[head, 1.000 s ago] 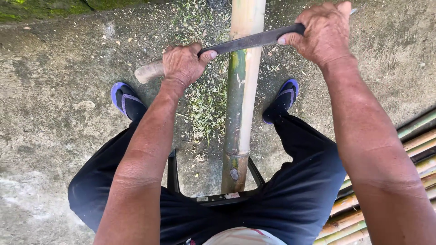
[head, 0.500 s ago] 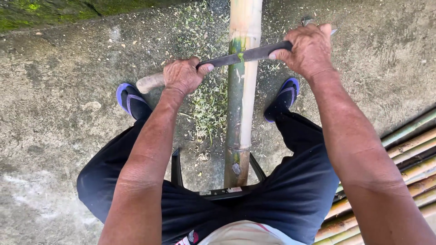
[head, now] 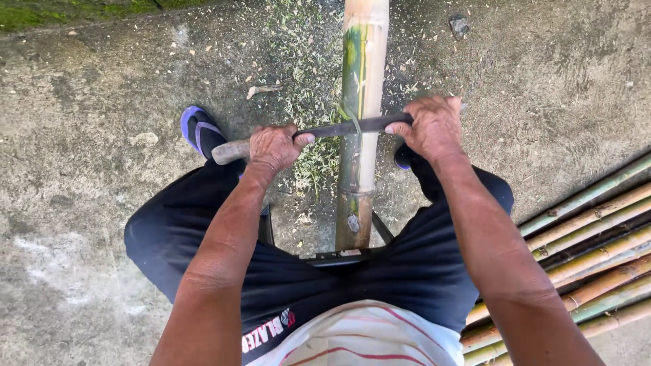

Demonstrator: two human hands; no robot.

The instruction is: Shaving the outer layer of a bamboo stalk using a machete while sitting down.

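A long knife [head: 339, 128] lies crosswise over a bamboo pole [head: 358, 135], its dark blade touching the pole's green, partly scraped skin. The left hand [head: 274, 147] has its fingers wrapped tight around the pale wooden handle, whose end sticks out to the left. The right hand [head: 432, 127] has its fingers closed over the far end of the blade, just right of the pole. The pole runs lengthwise between the person's knees, from the seat edge up to the top of the view, over a concrete floor [head: 88, 190]. Green and pale shavings [head: 308, 74] are scattered on the floor around and left of the pole. A blue sandal [head: 201, 131] shows just beside the left hand. At the right edge lies a stack of bamboo poles [head: 590, 251], side by side, well apart from the knife.
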